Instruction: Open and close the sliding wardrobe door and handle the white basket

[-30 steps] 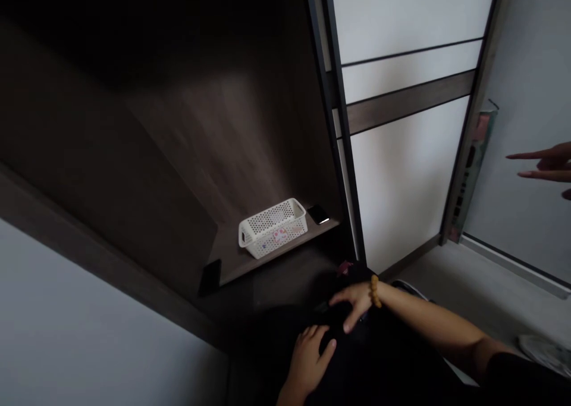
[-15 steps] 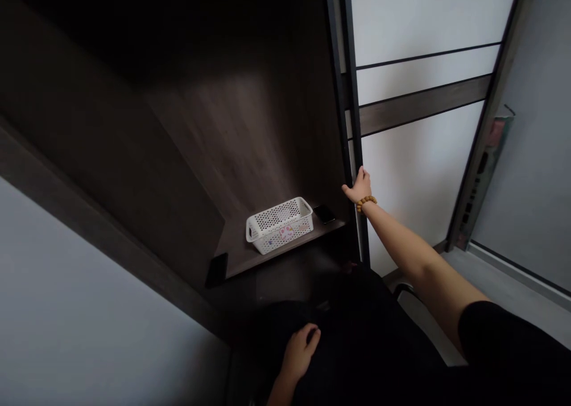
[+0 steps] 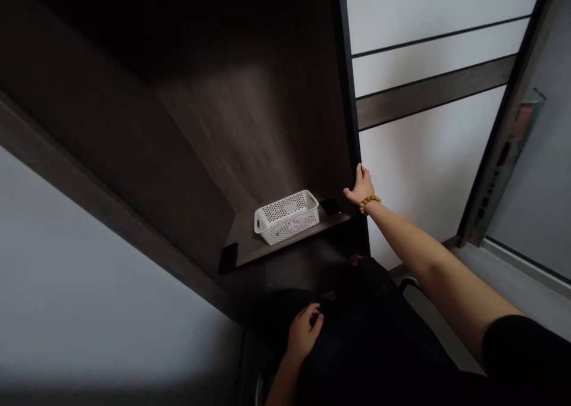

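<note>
head view: right hand (image 3: 360, 189) at 3 o'clock, fingers spread against the dark wardrobe upright (image 3: 350, 115), looks like a brace. left hand (image 3: 304, 333) at 6, curled on a black fabric bundle (image 3: 370, 317); can't tell if it grips. on the shelf (image 3: 307, 232): one white perforated basket (image 3: 286, 217), one phone (image 3: 331, 207) at its 2 o'clock, one black slab (image 3: 228, 258) at its 8.

A tall wardrobe of dark wood (image 3: 200, 132) stands open in this room, and inside it is one low shelf (image 3: 243, 245). Beside it there is a sliding door (image 3: 428, 168) with white panels and one dark wooden band across. A smooth grey wall (image 3: 89, 287) is at the left side, and the pale grey floor (image 3: 513, 281) is at the right. Soft light falls on the wardrobe's back panel (image 3: 241, 138), but its top part stays very dark.
</note>
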### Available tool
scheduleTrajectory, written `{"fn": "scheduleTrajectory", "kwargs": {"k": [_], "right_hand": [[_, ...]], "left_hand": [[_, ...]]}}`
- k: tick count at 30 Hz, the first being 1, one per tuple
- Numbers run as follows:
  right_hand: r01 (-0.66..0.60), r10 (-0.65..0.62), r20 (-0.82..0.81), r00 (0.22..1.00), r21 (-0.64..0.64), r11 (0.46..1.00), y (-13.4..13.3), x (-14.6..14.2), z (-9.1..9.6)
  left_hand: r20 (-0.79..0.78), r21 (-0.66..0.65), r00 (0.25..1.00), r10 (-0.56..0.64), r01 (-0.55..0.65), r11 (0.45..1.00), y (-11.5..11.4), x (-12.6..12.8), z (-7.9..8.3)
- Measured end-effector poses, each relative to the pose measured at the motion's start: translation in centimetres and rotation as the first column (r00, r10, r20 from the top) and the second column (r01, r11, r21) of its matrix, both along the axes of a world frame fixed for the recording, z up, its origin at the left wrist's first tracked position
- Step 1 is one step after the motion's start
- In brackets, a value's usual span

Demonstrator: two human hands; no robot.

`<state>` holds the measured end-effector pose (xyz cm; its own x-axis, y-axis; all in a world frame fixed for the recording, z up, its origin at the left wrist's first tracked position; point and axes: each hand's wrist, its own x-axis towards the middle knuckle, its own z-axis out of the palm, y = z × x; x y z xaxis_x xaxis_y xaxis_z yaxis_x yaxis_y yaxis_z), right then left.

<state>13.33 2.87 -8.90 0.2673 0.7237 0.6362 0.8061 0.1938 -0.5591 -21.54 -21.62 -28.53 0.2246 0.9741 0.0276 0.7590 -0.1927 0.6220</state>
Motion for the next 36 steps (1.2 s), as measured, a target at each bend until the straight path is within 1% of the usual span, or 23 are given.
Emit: {"fn": "scheduleTrajectory", "kwargs": {"k": [1, 3, 6, 8, 13, 16, 22, 27, 31, 36], "right_hand": [[-0.015, 0.015, 0.032, 0.999, 0.000, 1.000, -0.1, 0.0, -0.3], [-0.041, 0.042, 0.099, 0.994, -0.014, 0.999, -0.2, 0.0, -0.8], [-0.064, 0.070, 0.162, 0.984, -0.040, 0.997, -0.5, -0.3, -1.3], [-0.079, 0.085, 0.169, 0.982, -0.040, 0.996, -0.6, -0.8, -1.5], [-0.103, 0.110, 0.164, 0.980, -0.048, 0.994, -1.3, -3.1, -1.5], [-0.115, 0.127, 0.195, 0.973, -0.068, 0.991, -1.7, -4.6, -1.5], [-0.180, 0.199, 0.268, 0.943, -0.097, 0.979, -2.5, -6.8, -1.7], [-0.215, 0.249, 0.292, 0.923, -0.144, 0.966, -3.1, -9.4, -1.6], [-0.274, 0.307, 0.303, 0.902, -0.147, 0.950, -3.8, -11.0, -1.5], [-0.371, 0.399, 0.334, 0.854, -0.148, 0.917, -4.2, -11.7, -1.5]], "left_hand": [[0.004, -0.004, 1.000, 0.018, -0.018, 1.000, 0.1, 0.0, 0.1], [-0.022, -0.057, 0.999, 0.034, -0.035, 0.998, 0.3, 0.1, 0.0], [-0.083, -0.156, 0.997, -0.003, -0.010, 0.988, 0.4, 0.6, -0.3], [-0.095, -0.176, 0.995, -0.028, 0.010, 0.984, 0.3, 1.1, -0.5], [-0.107, -0.171, 0.994, -0.028, 0.009, 0.985, 0.1, 1.6, -0.8], [-0.108, -0.177, 0.994, -0.034, 0.015, 0.984, 0.0, 1.4, -0.9], [-0.111, -0.178, 0.993, -0.037, 0.017, 0.984, 0.0, 1.0, -1.2], [-0.107, -0.171, 0.994, -0.029, 0.010, 0.985, 0.3, 0.6, -1.6], [-0.098, -0.159, 0.995, -0.034, 0.018, 0.987, 0.1, 0.8, -1.3], [-0.100, -0.146, 0.994, -0.034, 0.019, 0.989, -0.5, 2.1, -0.8]]}}
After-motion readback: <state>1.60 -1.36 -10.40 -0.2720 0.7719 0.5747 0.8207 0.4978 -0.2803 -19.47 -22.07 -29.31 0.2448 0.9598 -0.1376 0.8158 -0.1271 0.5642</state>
